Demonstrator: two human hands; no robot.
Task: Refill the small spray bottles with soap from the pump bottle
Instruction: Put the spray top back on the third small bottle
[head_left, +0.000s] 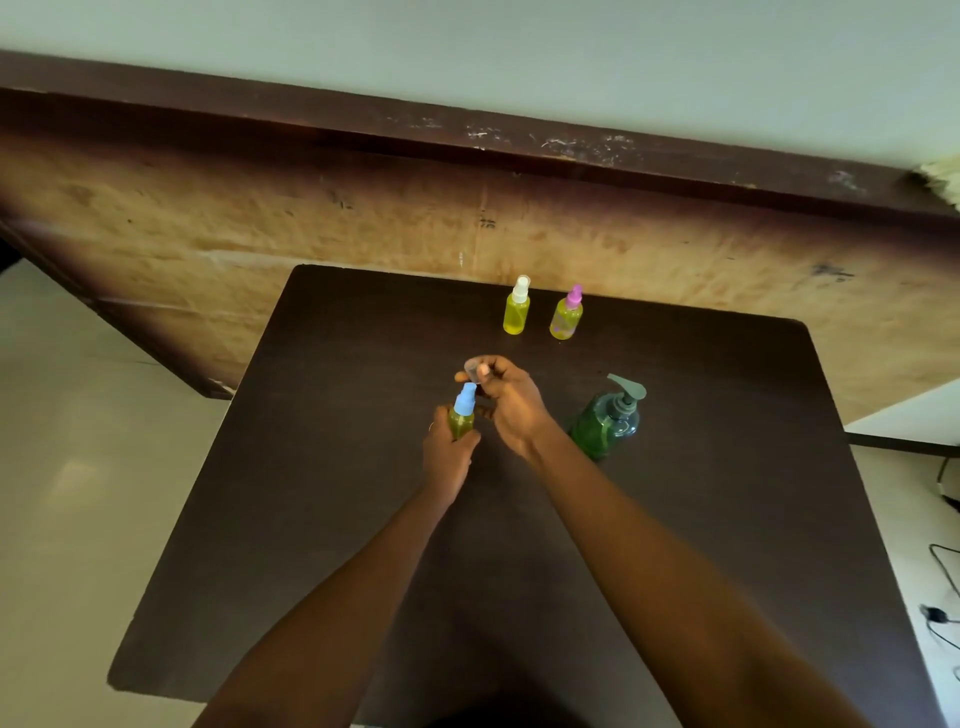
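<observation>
Dark brown table (363, 467) fills the view, with a worn wooden board (311, 223) behind it. The left hand (447, 457) curls its fingers round a small spray bottle (462, 415) of green liquid, held nearly upright, its long axis leaning slightly right and its blue nozzle pointing up, away from the palm. Just above that nozzle, the right hand (511, 402) pinches a clear cap (474, 366) between thumb and fingertips. Right of the right hand's knuckles stands the green pump bottle (608, 421), spout aimed left toward them. Well beyond the fingertips stand a white-topped bottle (517, 309) and a pink-topped bottle (566, 314), both yellow and upright.
</observation>
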